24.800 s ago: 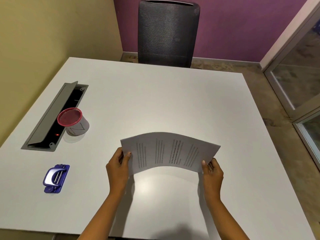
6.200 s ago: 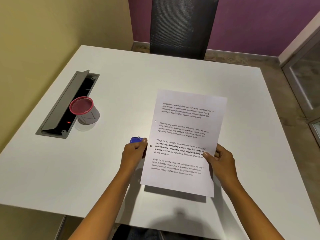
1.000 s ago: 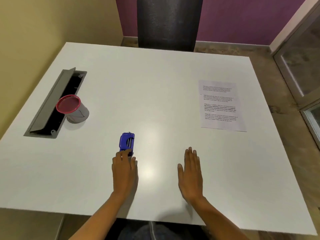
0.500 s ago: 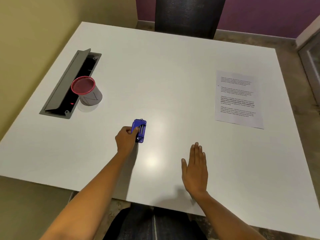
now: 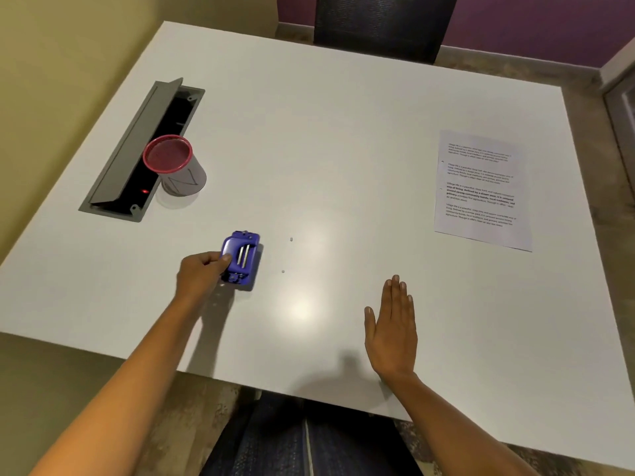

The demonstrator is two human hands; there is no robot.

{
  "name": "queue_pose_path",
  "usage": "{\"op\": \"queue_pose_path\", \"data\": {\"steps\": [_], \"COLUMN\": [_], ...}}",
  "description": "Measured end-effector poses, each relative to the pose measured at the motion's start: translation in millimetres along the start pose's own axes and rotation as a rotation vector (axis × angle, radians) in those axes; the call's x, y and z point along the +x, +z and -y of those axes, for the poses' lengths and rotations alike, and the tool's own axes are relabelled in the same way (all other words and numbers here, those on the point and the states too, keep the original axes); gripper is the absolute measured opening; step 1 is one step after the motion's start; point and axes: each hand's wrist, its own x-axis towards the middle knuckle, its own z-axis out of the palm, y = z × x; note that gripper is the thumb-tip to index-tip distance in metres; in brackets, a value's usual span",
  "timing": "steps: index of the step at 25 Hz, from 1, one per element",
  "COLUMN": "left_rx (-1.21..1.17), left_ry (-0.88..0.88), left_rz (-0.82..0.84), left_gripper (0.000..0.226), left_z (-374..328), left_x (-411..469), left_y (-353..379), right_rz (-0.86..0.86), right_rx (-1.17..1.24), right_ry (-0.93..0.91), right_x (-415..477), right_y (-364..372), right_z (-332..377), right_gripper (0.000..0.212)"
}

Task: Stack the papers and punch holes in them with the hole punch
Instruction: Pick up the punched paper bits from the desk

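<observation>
The blue hole punch (image 5: 242, 260) lies on the white table (image 5: 343, 139), left of centre. My left hand (image 5: 199, 274) grips its left side with curled fingers and the thumb on top. My right hand (image 5: 391, 329) rests flat on the table near the front edge, fingers straight and together, holding nothing. The stack of printed papers (image 5: 481, 188) lies flat at the right side of the table, away from both hands, with small holes along its left edge. Two tiny paper dots (image 5: 287, 254) lie just right of the punch.
A red-rimmed grey mesh cup (image 5: 175, 166) stands at the left beside an open grey cable hatch (image 5: 137, 152) set in the table. A dark chair (image 5: 381, 25) stands behind the far edge. A yellow wall runs along the left; floor shows to the right.
My left hand has slid the hole punch a little leftward. Two paper dots now show on the table. My right hand stays flat; the papers have not moved.
</observation>
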Motion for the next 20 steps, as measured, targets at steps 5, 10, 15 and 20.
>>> {"op": "queue_pose_path", "data": {"steps": [5, 10, 15, 20], "left_rx": [0.131, 0.183, 0.169, 0.184], "left_ry": [-0.112, -0.212, -0.230, -0.248], "left_rz": [-0.128, -0.296, -0.323, -0.272], "left_gripper": [0.015, 0.021, 0.026, 0.032], "left_z": [26, 31, 28, 26], "left_x": [15, 22, 30, 32], "left_y": [-81, -107, -113, -115], "right_rz": [0.001, 0.000, 0.003, 0.004], "right_rx": [-0.011, -0.012, -0.009, 0.003], "right_ry": [-0.002, -0.005, -0.002, 0.009], "right_x": [0, -2, -2, -2], "right_y": [1, 1, -1, -2], "right_z": [0, 1, 2, 3], "right_gripper": [0.064, 0.064, 0.064, 0.063]}}
